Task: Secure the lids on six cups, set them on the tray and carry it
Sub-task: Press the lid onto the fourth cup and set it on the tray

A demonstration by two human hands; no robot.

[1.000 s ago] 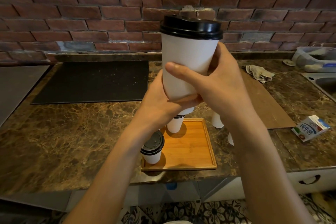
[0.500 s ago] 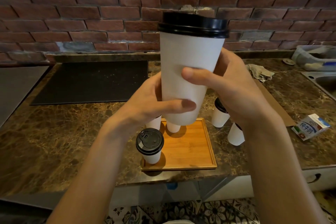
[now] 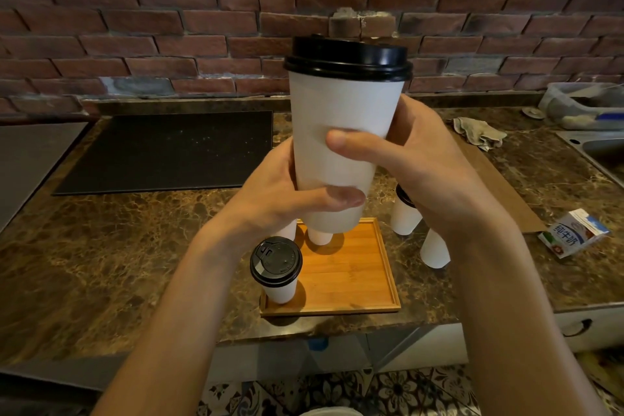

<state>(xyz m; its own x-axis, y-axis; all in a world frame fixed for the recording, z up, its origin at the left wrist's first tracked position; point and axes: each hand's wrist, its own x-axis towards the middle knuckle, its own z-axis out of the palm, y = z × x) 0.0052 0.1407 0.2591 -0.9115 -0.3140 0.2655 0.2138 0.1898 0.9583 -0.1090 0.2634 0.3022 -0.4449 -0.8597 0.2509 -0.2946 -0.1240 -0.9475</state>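
Lowered a touch from half a second ago, a tall white cup (image 3: pixel 337 118) stays raised over the brown marble tabletop (image 3: pixel 101 263), its black lid (image 3: pixel 347 57) already seated. Below it, a wooden tray (image 3: pixel 358 267) sits at the tabletop's near edge, within easy reach for loading. The left hand (image 3: pixel 280 199) wraps the cup's lower wall, thumb across the front, while the right hand (image 3: pixel 422 159) clasps it higher up. This two-handed hold probably steadies the cup while the lid's fit is checked. One lidded cup (image 3: pixel 278 284) stands at the tray's front left corner. Two more cups (image 3: pixel 319 236) stand at the tray's back edge, their tops hidden behind the hands. Two further cups (image 3: pixel 405 216) wait on the tabletop just right of the tray, apparently not yet loaded. A milk carton (image 3: pixel 570 236) lying on its side farther right reads "纯牛奶"; the raised marks on the small cup's lid are too fine to read.
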